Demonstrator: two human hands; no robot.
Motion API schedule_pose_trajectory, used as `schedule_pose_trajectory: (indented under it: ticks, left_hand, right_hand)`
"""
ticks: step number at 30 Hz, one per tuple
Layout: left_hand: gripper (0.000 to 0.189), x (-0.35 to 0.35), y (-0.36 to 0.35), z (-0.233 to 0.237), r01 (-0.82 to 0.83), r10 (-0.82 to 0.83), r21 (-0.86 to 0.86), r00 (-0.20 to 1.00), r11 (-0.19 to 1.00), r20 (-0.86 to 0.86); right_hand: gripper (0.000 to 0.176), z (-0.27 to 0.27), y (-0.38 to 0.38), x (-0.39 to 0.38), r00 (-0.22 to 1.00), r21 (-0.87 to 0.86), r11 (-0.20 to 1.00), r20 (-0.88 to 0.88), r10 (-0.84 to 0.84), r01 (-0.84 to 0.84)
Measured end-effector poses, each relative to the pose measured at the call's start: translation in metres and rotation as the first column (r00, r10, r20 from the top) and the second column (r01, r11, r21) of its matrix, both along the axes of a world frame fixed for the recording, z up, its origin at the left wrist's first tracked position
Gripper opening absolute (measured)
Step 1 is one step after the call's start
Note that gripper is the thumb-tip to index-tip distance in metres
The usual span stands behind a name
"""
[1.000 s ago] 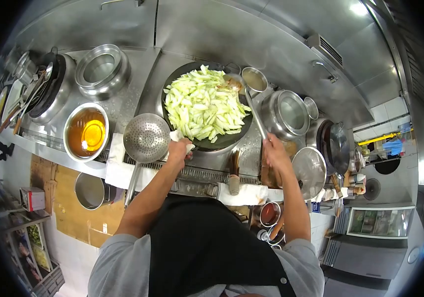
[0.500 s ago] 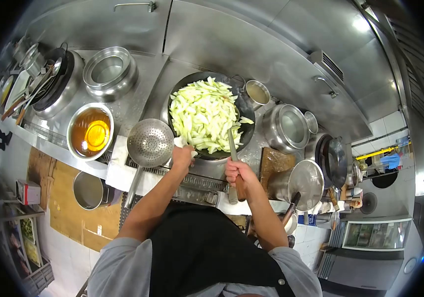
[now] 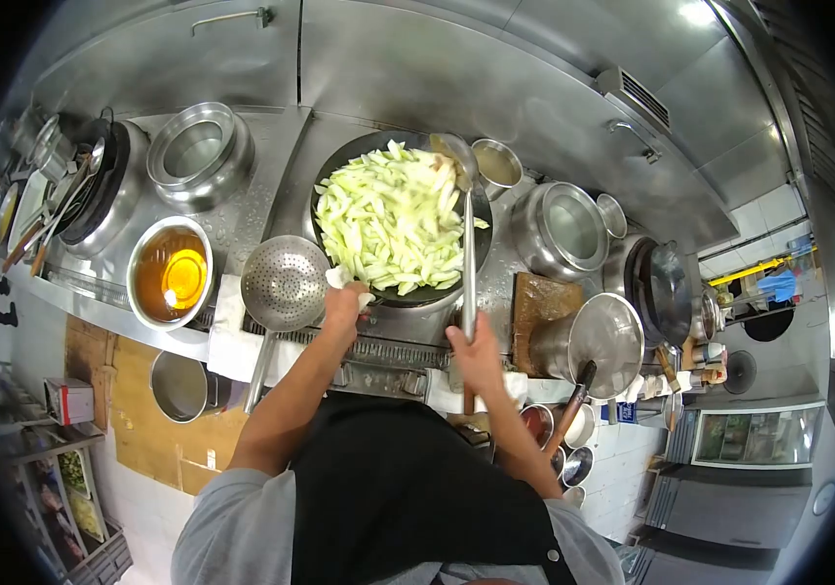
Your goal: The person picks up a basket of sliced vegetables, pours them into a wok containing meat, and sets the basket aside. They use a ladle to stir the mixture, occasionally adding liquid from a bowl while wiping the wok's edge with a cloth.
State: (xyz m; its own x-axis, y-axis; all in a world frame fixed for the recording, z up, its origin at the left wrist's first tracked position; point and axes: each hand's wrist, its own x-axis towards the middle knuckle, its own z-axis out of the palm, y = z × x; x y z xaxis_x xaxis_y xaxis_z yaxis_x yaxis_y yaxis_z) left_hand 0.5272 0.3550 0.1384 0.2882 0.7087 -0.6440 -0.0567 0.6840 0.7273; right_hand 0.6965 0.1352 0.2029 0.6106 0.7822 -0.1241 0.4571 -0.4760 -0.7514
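Observation:
A large dark wok [image 3: 483, 255] full of pale green sliced vegetables [image 3: 388, 219] sits on the range in front of me. At its near-left rim my left hand [image 3: 343, 310] is closed on a folded white cloth [image 3: 339, 277], pressed against the wok's edge. My right hand [image 3: 477, 359] grips a long-handled wok spatula [image 3: 469, 258] with a metal shaft and wooden end. The spatula's broad head is at the wok's far-right side, beside the vegetables. Just left of my left hand lies a perforated strainer [image 3: 286, 283].
A bowl of amber liquid [image 3: 133, 278] and a lidless metal pot [image 3: 232, 161] stand to the left. On the right are another pot [image 3: 534, 229], a wooden board [image 3: 524, 331] and a long-handled pan [image 3: 607, 346]. A small pot [image 3: 497, 164] stands behind the wok.
My right hand has pushed the spatula forward; its head now shows at the wok's far right, and the vegetables there are blurred by motion. My left hand stays at the wok's edge.

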Motion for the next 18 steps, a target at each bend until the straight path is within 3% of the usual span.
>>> schedule_pose_trajectory:
  ticks: [2,3,5,8,9,11,14,16,18]
  left_hand:
    - [0.024,-0.001,0.002,0.003,0.008,-0.009,-0.096,1.000,0.995,-0.016]
    - [0.022,-0.004,-0.001,0.009,0.004,-0.002,-0.112,1.000,0.994,0.018]
    - [0.021,-0.005,-0.005,0.012,-0.002,0.007,-0.123,0.999,0.992,0.044]
    - [0.022,-0.003,-0.004,0.005,-0.021,0.024,-0.091,0.999,0.996,0.032]
    - [0.024,-0.002,-0.003,0.001,-0.033,0.037,-0.074,0.998,0.997,0.041]
    - [0.027,0.000,-0.005,0.000,-0.039,0.042,-0.058,0.998,0.998,0.053]
    - [0.027,0.001,-0.006,0.007,-0.074,0.074,-0.012,0.996,0.997,0.044]
    - [0.027,0.002,-0.006,0.006,-0.079,0.079,-0.003,0.996,0.997,0.039]
    - [0.027,0.001,-0.006,0.009,-0.081,0.081,0.007,0.996,0.997,0.042]
  right_hand:
    - [0.052,-0.032,0.009,-0.029,0.978,0.210,0.972,0.157,-0.140,0.105]
    - [0.052,-0.056,0.001,-0.027,0.979,0.211,0.972,0.150,-0.139,0.106]
    - [0.054,-0.103,-0.008,-0.020,0.986,-0.076,0.994,0.149,-0.071,0.083]
    - [0.059,-0.089,-0.019,0.007,0.992,-0.018,1.000,0.121,-0.017,0.020]
    - [0.057,-0.046,-0.011,0.016,0.992,-0.167,0.986,0.124,0.011,0.010]
    - [0.058,-0.036,0.005,0.068,0.969,-0.075,0.995,0.235,0.077,-0.061]
    - [0.053,-0.001,0.056,0.107,0.950,-0.191,0.981,0.298,0.091,-0.035]
    - [0.047,0.004,0.085,0.105,0.971,-0.361,0.927,0.240,-0.012,0.101]
    - [0.040,-0.030,0.093,0.085,0.995,-0.341,0.935,-0.062,0.084,-0.100]
